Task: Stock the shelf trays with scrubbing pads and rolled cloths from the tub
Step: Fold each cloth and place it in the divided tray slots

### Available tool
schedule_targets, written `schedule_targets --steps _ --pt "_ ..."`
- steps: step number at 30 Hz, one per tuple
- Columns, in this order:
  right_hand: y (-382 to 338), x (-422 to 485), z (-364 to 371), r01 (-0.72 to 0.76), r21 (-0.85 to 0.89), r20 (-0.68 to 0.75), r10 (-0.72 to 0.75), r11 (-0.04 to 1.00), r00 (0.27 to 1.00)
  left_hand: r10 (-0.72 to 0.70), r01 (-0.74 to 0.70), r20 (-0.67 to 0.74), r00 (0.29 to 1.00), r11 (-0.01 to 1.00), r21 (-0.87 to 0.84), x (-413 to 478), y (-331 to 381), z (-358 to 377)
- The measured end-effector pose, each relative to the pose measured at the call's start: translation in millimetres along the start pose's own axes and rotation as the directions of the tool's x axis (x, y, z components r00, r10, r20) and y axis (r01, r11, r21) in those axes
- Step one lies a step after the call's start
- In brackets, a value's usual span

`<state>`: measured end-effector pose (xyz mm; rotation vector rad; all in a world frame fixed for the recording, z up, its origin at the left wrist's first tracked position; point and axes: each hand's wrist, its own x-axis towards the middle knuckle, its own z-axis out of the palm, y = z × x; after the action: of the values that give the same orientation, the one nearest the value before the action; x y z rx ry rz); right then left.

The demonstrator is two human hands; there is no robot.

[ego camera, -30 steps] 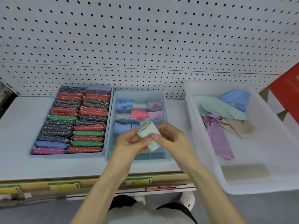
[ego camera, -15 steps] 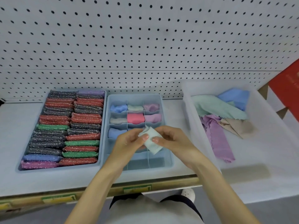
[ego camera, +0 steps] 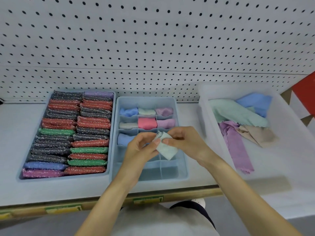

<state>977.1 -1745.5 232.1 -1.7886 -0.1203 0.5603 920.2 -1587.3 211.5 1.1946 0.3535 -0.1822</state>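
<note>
Item under handling: 1 pale mint rolled cloth (ego camera: 166, 148), a short soft cylinder, tilted with its upper end toward the back. It is held in the air over the middle of the light blue divided plastic tray (ego camera: 147, 99), above the third row of compartments, and touches no compartment.

Left hand (ego camera: 141, 149): fingers (ego camera: 156, 141) curled, with the thumb tip pressed on the near left side of the roll.

Right hand (ego camera: 185, 142): fingers (ego camera: 167, 141) curled round the right side of the roll, pinching it against the left thumb. Both hands have hold of the same roll.

Divided tray: 3 columns. 7 rolled cloths (ego camera: 147, 123) can be seen in it: blue, pale and pink-purple in the back row; grey-white, pink and lilac in the second row; 1 blue at the left of the third row. The hands hide the rest of the third row.

Just left of it, touching or nearly so, stands a light blue open plastic tray (ego camera: 64, 177) packed with 2 columns of glittery scrubbing pads (ego camera: 92, 124) in red, dark grey, green, blue and purple.

To the right, apart from the trays, sits a translucent white plastic tub (ego camera: 204, 120) holding loose cloths: mint green (ego camera: 238, 114), blue (ego camera: 255, 103), purple (ego camera: 237, 147) and beige (ego camera: 259, 135).

All stand on a pale grey shelf (ego camera: 10, 133) backed by white pegboard (ego camera: 153, 40).
</note>
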Motion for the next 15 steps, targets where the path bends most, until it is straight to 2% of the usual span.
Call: schedule_targets --steps 4,6,8,10,12,13,15 --pt "0.5 -0.4 9.5 -0.033 0.03 -0.019 0.034 0.999 0.999 0.001 -0.001 -0.113 0.994 1.0 -0.004 7.5 -2.8 -5.6" --pt "-1.0 -1.1 5.9 -0.061 0.001 0.044 0.061 0.998 0.997 0.024 -0.02 -0.112 0.993 0.999 0.04 9.9 -5.4 -8.8" --pt "-4.8 2.7 -1.8 -0.091 -0.104 0.125 0.104 0.99 0.987 0.047 -0.036 -0.094 0.994 0.993 0.114 11.0 -9.0 -9.7" --pt "-6.6 11.8 -10.3 -0.066 -0.319 0.099 0.102 0.945 0.99 0.093 -0.077 -0.06 0.994 0.972 0.222 12.3 -13.6 -10.6" --pt "-5.2 23.4 -18.7 -0.025 -0.602 -0.044 -0.001 0.798 0.999 0.188 -0.162 -0.007 0.982 0.865 0.475 15.3 -22.0 -17.0" --pt "-5.7 27.3 -21.0 -0.007 -0.714 -0.09 -0.083 0.7 0.992 0.241 -0.212 0.037 0.97 0.758 0.617 16.9 -27.4 -22.2" --pt "-2.5 34.4 -22.5 0.022 -0.845 -0.074 -0.156 0.534 0.985 0.287 -0.278 0.136 0.948 0.545 0.791 18.2 -34.7 -31.3"
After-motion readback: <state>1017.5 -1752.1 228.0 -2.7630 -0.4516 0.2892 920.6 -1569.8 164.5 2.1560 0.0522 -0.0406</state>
